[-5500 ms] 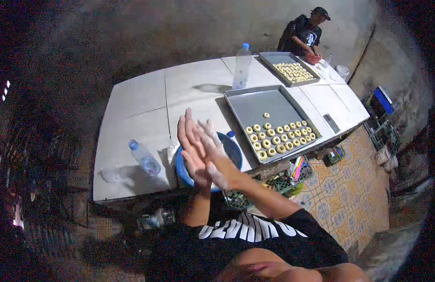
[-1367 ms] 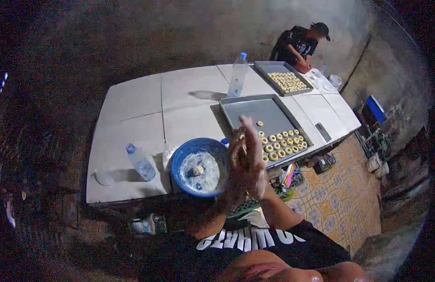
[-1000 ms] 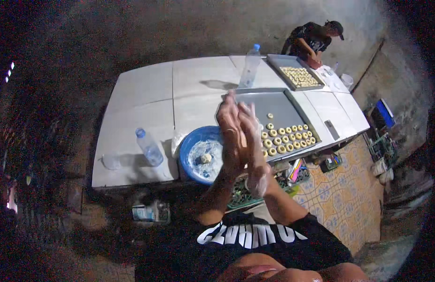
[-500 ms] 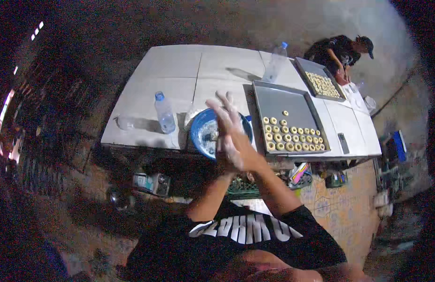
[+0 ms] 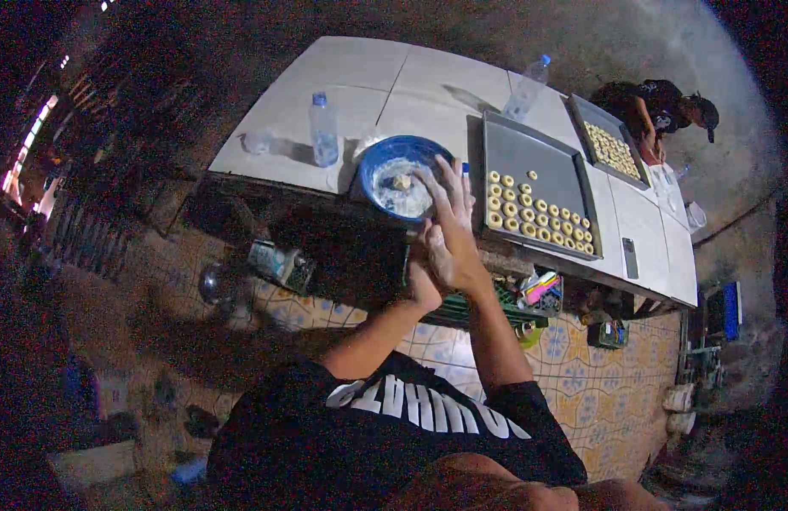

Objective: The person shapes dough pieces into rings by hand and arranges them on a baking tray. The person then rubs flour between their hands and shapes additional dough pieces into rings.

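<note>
Head view is showing us pressing our palms together just in front of the blue bowl (image 5: 402, 175), the right hand (image 5: 452, 226) laid over the left hand (image 5: 424, 281), fingers stretched out flat and gripping nothing we can see; whether a bit of dough is sitting between the palms we cannot tell. A moment ago our hands were raised higher, over the tray; now we are holding them lower and nearer the bowl's rim, and the camera has swung so the table (image 5: 385, 89) is tilting away to the right. We are judging that the rolling between the palms is going on, with no new piece set down yet.

The bowl is holding pale flour and a small lump of dough (image 5: 401, 181). Just right of it, the grey tray (image 5: 530, 153) is carrying rows of small rings (image 5: 534, 217) along its near edge. Left of the bowl a clear bottle (image 5: 323, 129) with a blue cap and a pale label band is standing; a second bottle (image 5: 527, 88) is standing beyond the tray. Farther right, another person (image 5: 658, 106) is working at a second tray (image 5: 613, 149). Under the table, a bright striped packet (image 5: 540, 288) is lying in a crate.
</note>
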The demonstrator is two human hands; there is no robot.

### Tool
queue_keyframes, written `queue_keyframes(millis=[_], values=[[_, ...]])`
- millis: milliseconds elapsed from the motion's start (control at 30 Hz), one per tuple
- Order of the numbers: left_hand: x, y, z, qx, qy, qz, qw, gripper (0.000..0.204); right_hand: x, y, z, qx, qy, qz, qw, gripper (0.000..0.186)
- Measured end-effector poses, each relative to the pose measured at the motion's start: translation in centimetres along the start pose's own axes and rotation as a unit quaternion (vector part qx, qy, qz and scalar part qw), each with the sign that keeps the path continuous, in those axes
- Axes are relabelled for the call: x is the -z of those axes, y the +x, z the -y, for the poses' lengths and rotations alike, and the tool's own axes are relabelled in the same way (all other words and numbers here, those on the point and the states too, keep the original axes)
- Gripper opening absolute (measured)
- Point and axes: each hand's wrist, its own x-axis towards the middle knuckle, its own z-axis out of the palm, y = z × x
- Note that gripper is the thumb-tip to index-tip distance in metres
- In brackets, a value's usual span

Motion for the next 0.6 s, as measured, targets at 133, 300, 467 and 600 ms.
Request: queue_keyframes(millis=[133, 300, 467, 600], values=[[1.9, -1.8, -0.9, 0.078, -0.213, 0.085, 0.97, 0.055, -1.2, -1.6, 1.5, -0.032, -0.116, 0.011, 0.993, 0.066], [3.7, -3.6, 0.0, 0.027, -0.38, 0.149, 0.913, 0.047, -1.2, -3.4, 2.9, -0.026, 0.064, -0.073, 0.995, 0.05], [3.0, -2.3, -3.7, 0.096, -0.198, 0.005, 0.975, 0.043, 0.5, -6.5, 4.6, -0.08, -0.055, -0.015, 0.995, 0.028], [1.0, -1.0, -5.1, 0.053, -0.164, 0.024, 0.985, 0.048, 1.2, -7.2, 5.1, -0.064, -0.1, -0.027, 0.993, 0.028]])
